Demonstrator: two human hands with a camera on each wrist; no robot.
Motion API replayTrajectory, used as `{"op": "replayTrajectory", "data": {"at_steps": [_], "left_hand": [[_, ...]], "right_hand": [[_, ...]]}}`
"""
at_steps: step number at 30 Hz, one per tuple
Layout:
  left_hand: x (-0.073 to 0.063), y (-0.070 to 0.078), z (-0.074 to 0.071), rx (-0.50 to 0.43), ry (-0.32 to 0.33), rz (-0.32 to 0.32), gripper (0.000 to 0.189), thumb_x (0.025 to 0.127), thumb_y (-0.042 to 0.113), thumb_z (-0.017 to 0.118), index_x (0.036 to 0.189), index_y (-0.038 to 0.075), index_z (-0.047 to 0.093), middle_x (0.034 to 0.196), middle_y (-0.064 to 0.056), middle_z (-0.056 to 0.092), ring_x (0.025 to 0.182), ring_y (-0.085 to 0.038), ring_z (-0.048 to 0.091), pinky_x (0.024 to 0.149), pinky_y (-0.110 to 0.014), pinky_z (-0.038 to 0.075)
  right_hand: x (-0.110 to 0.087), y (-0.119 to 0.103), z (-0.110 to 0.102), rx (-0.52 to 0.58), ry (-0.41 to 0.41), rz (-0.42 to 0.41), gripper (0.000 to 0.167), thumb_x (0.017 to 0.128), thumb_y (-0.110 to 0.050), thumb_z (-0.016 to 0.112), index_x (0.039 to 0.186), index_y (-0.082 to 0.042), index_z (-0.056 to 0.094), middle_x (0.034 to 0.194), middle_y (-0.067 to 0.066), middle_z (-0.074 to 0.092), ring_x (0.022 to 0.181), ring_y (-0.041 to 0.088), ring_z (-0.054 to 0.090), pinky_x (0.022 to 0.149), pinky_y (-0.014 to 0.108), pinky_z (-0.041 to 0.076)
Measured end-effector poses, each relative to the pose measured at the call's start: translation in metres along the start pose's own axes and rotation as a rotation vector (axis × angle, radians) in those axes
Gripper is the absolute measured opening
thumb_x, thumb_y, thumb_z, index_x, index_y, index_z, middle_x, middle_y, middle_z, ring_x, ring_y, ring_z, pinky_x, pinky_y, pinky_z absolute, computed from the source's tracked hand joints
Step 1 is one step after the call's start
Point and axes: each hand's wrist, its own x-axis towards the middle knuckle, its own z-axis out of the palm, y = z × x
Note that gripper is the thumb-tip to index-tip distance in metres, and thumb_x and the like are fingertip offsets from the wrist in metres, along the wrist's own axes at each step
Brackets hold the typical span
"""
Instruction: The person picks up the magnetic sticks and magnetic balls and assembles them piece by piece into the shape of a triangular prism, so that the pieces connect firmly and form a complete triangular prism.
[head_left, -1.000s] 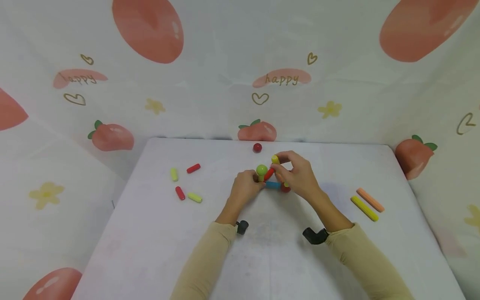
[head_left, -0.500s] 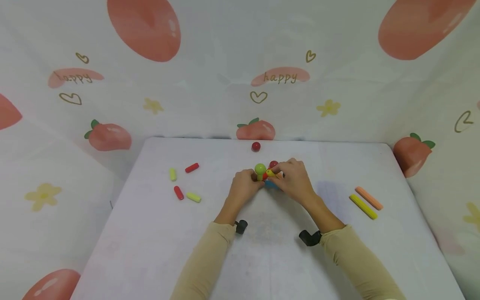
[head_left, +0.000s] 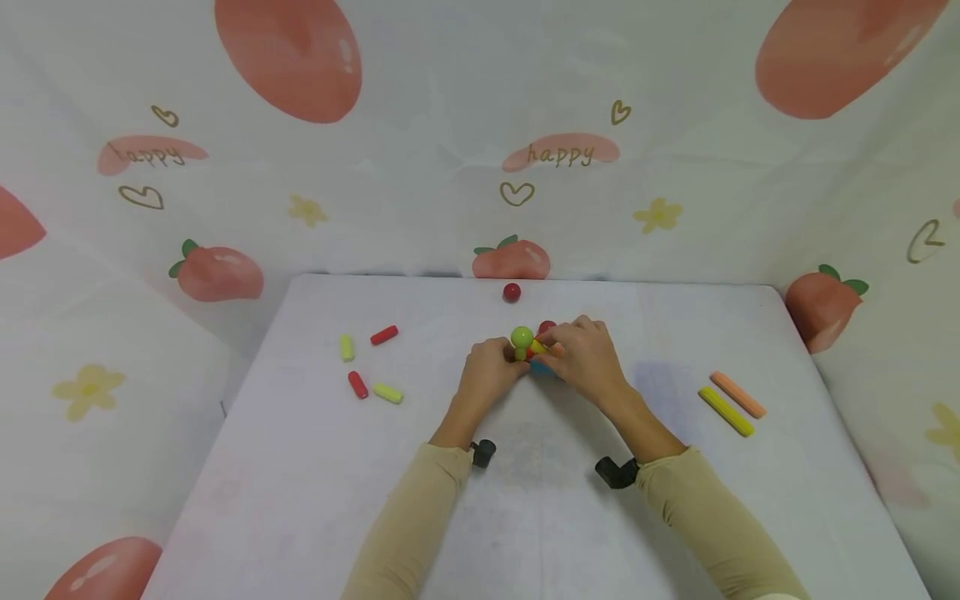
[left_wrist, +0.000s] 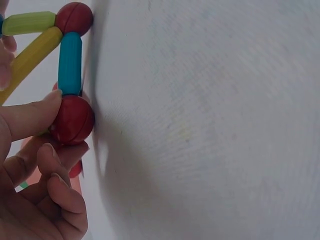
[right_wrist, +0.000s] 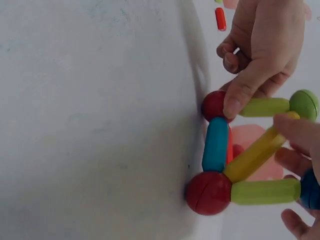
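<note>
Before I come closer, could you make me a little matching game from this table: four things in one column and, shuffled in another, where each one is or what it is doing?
Column one
1. Blue rod
2. Left hand
3. Orange rod
4. Loose red ball

Column two
A. Pinching a red ball of the built shape
B. Near the far edge of the table
C. Spanning the gap between two red balls
D. Lying beside a loose yellow rod

Right pairs: 1-C, 2-A, 3-D, 4-B
</note>
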Motion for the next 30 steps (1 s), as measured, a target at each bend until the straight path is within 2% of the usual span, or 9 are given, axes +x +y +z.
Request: {"op": "replayTrajectory", "data": {"at_steps": [4,8,10,12,14,19,23,27,30], "left_hand": [[0.001,0.000,0.000,0.002,-0.002,-0.003,0.022,0.087,0.027,0.081,0.097,0.009,0.074,0.092,-0.003,0.078,0.085,-0.020,0.070,0.081,-0.038,0.058],[0.000,0.001,-0.001,-0.002,-0.028,-0.020,0.024,0.088,0.028,0.080,0.101,0.009,0.074,0.095,-0.003,0.077,0.086,-0.019,0.069,0.083,-0.038,0.058],[-0.001,0.001,-0.002,-0.001,-0.030,-0.036,0.024,0.089,0.028,0.080,0.101,0.009,0.073,0.096,-0.004,0.077,0.087,-0.019,0.068,0.084,-0.038,0.058],[-0.001,0.002,-0.003,0.000,-0.031,-0.048,0.023,0.089,0.027,0.080,0.102,0.010,0.073,0.096,-0.003,0.076,0.087,-0.019,0.067,0.084,-0.038,0.057],[-0.002,0.003,-0.003,-0.003,-0.033,-0.051,0.022,0.089,0.027,0.080,0.101,0.010,0.073,0.096,-0.003,0.076,0.087,-0.019,0.067,0.084,-0.038,0.057],[-0.004,0.006,-0.001,0.000,-0.046,-0.043,0.023,0.089,0.028,0.080,0.102,0.011,0.073,0.096,-0.002,0.076,0.088,-0.019,0.067,0.085,-0.037,0.057],[-0.006,0.006,-0.002,0.009,-0.039,-0.045,0.023,0.088,0.029,0.080,0.103,0.012,0.072,0.096,-0.001,0.076,0.088,-0.017,0.066,0.086,-0.036,0.057],[-0.006,0.002,-0.004,0.014,-0.047,-0.024,0.025,0.088,0.029,0.081,0.103,0.012,0.071,0.096,-0.002,0.075,0.088,-0.019,0.066,0.085,-0.036,0.057],[-0.005,-0.006,-0.010,0.020,-0.076,-0.007,0.034,0.086,0.032,0.082,0.112,0.013,0.071,0.107,-0.001,0.074,0.097,-0.019,0.065,0.093,-0.038,0.056]], "right_hand": [[-0.004,0.008,-0.008,0.145,-0.027,0.058,0.048,0.074,-0.027,0.093,0.115,-0.011,0.074,0.110,0.008,0.075,0.097,0.028,0.059,0.084,0.042,0.044],[-0.021,0.022,-0.011,0.340,-0.056,0.246,0.065,0.078,-0.027,0.090,0.134,-0.007,0.063,0.127,0.014,0.064,0.112,0.030,0.057,0.093,0.044,0.047],[-0.031,0.030,-0.006,0.391,-0.093,0.311,0.063,0.079,-0.025,0.089,0.132,-0.006,0.062,0.126,0.015,0.060,0.111,0.029,0.057,0.090,0.042,0.050],[-0.039,0.036,0.003,0.427,-0.139,0.339,0.054,0.081,-0.024,0.088,0.126,-0.004,0.065,0.120,0.017,0.060,0.106,0.029,0.058,0.086,0.038,0.051],[-0.044,0.041,0.010,0.447,-0.167,0.343,0.043,0.082,-0.021,0.086,0.118,-0.004,0.068,0.113,0.016,0.060,0.100,0.027,0.059,0.082,0.032,0.052],[-0.049,0.046,0.019,0.450,-0.121,0.324,0.024,0.083,-0.012,0.085,0.104,-0.006,0.075,0.102,0.011,0.061,0.089,0.019,0.062,0.074,0.022,0.052],[-0.048,0.046,0.021,0.391,-0.088,0.274,0.020,0.082,-0.012,0.086,0.099,-0.007,0.077,0.102,0.009,0.062,0.086,0.019,0.063,0.073,0.022,0.052],[-0.047,0.046,0.021,0.370,-0.079,0.260,0.019,0.081,-0.014,0.086,0.098,-0.007,0.078,0.102,0.008,0.064,0.088,0.021,0.065,0.075,0.024,0.053],[-0.046,0.045,0.021,0.379,-0.101,0.278,0.019,0.082,-0.014,0.086,0.099,-0.008,0.078,0.101,0.008,0.064,0.091,0.022,0.066,0.077,0.025,0.054]]}}
